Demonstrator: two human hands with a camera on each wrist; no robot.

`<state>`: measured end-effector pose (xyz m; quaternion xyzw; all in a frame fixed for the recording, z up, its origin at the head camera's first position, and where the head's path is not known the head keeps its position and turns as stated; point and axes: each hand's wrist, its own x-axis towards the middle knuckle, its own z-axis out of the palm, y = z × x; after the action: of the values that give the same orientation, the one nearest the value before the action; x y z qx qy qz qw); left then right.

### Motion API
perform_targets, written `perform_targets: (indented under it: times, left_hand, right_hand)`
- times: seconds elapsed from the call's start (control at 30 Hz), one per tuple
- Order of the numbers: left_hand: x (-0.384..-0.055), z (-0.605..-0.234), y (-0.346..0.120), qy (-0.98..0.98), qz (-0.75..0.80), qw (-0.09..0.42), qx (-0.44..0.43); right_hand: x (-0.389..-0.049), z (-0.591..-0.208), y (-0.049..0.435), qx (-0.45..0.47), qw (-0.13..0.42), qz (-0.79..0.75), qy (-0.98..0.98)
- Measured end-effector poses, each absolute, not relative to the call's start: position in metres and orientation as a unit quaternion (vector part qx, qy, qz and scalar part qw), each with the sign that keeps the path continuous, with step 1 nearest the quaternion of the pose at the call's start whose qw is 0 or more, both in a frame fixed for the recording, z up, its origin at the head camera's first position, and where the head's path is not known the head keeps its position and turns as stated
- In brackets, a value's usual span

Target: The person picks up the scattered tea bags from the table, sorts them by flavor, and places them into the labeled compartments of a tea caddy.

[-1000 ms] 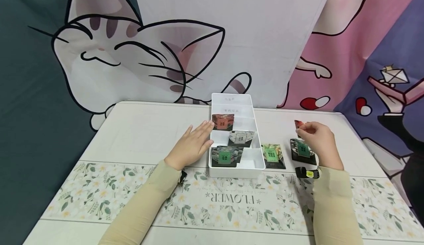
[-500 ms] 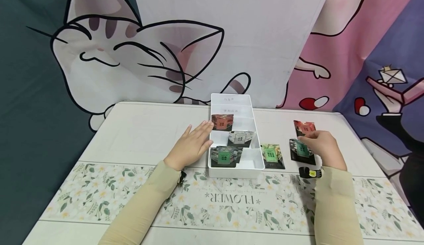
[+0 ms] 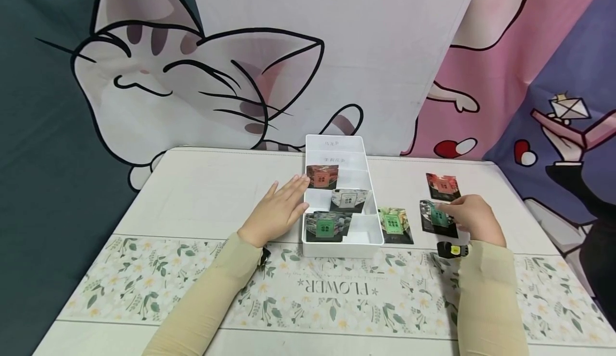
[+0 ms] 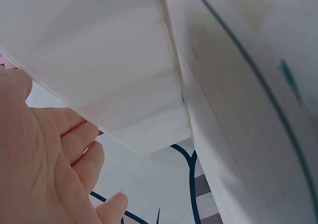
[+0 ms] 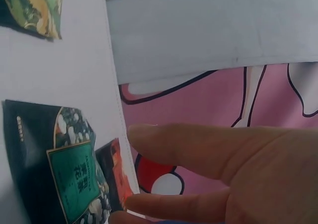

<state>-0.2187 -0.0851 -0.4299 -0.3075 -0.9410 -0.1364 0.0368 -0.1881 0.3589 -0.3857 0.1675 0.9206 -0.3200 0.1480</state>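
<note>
My left hand [image 3: 275, 210] rests its straight fingers against the left side of a long white divided box [image 3: 344, 250]; in the left wrist view they touch the box's wall. Inside the box stand a red-label packet [image 3: 322, 177], a white-label packet [image 3: 348, 200] and, at the near end, green-label packets [image 3: 326, 227]. Over a black packet with a green label [image 3: 439, 218], my right hand [image 3: 476, 219] hovers at its right edge. The right wrist view shows thumb and fingers apart, holding nothing. Behind that packet lies a red packet [image 3: 441, 186].
Between the box and my right hand lies a yellow-green packet [image 3: 395, 225]. A floral runner [image 3: 337, 297] crosses the white table [image 3: 202, 195] in front. Printed cloth [image 3: 385, 51] hangs along the table's far edge.
My right hand has let go of the red packet, which now lies flat on the table. The hand has come nearer, over the black packet. My left hand has stayed in place.
</note>
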Motion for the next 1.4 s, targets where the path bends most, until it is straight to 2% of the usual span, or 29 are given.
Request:
perform_targets:
  times: [0.6, 1.4]
  left_hand:
    - [-0.221, -0.430, -0.085, -0.939, -0.144, 0.041, -0.309]
    - [-0.219, -0.429, -0.085, -0.938, -0.147, 0.038, -0.310]
  right_hand:
    - [-0.195, -0.402, 0.363, 0.176, 0.180, -0.311, 0.917]
    - [-0.199, -0.411, 0.361, 0.181, 0.147, -0.275, 0.933]
